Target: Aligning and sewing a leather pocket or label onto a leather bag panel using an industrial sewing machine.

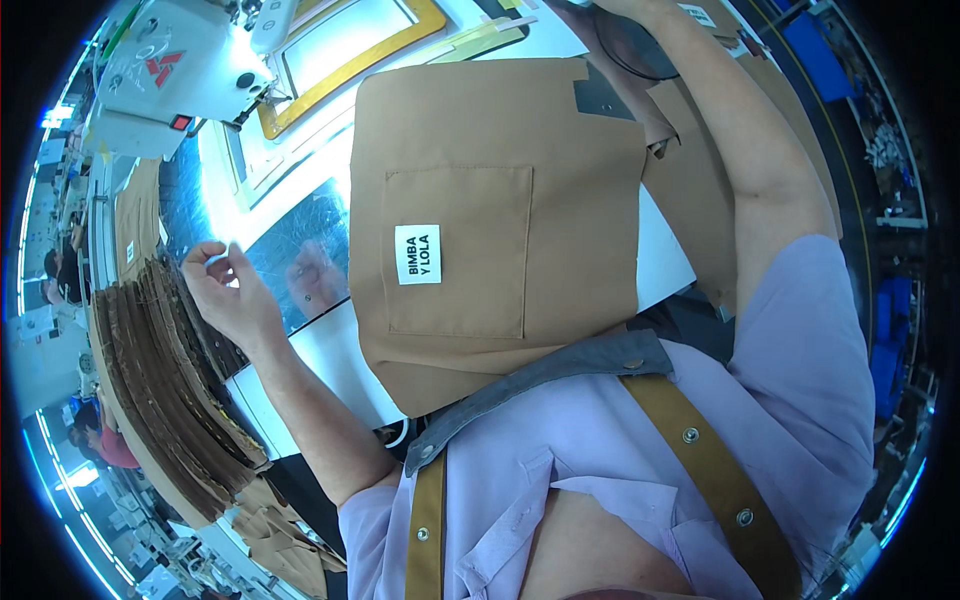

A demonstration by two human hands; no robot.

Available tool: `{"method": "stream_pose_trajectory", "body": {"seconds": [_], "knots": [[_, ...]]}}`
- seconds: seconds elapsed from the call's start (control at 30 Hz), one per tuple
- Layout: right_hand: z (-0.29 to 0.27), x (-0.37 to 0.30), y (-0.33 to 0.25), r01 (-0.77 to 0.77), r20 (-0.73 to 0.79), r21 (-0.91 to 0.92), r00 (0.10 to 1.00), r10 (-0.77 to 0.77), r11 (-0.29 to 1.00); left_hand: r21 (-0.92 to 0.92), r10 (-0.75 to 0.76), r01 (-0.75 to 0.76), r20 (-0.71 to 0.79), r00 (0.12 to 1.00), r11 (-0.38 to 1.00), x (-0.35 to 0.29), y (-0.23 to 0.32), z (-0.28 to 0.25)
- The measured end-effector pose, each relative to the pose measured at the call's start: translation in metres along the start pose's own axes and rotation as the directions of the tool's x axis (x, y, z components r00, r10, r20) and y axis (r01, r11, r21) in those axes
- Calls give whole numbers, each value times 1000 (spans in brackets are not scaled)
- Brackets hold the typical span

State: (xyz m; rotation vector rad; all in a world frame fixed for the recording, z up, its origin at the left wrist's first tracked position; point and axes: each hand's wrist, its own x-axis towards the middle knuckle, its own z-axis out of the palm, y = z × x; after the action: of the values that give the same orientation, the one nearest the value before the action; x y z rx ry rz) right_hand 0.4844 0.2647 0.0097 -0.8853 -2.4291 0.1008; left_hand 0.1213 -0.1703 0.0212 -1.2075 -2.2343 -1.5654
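A tan fabric panel (500, 130) with a sewn pocket and a white label (417, 254) lies flat on the white table (320, 350) in front of me. My left hand (228, 295) hovers at the table's left edge, beside a tall stack of brown cut pieces (160, 370). Its fingers are curled, thumb against fingertips, with nothing seen between them. My right arm reaches up past the panel's right side. My right hand (628, 6) is cut off by the top edge above a dark round object (630, 50), so its grip is hidden.
A white sewing machine (170, 70) stands at the back left, next to a yellow-framed template (350, 50). A clear plastic sheet (300, 250) lies left of the panel. More tan pieces (700, 200) hang off the right side. Other people (60, 270) work at the far left.
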Motion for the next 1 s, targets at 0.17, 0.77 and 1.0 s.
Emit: {"method": "stream_pose_trajectory", "body": {"seconds": [0.17, 0.77, 1.0], "knots": [[1, -28, -8, 31, 41, -163, 999, -25, 986, 296, 192, -294, 330, 924, 909, -19, 50, 9], [-209, -364, -153, -503, 434, 306, 830, 352, 809, 91, 3, -124, 795, 607, 988, -83, 173, 74], [-160, -425, -187, -357, 571, 563, 820, -39, 745, -364, -166, 554, 706, 688, 748, -102, 307, 28]]}}
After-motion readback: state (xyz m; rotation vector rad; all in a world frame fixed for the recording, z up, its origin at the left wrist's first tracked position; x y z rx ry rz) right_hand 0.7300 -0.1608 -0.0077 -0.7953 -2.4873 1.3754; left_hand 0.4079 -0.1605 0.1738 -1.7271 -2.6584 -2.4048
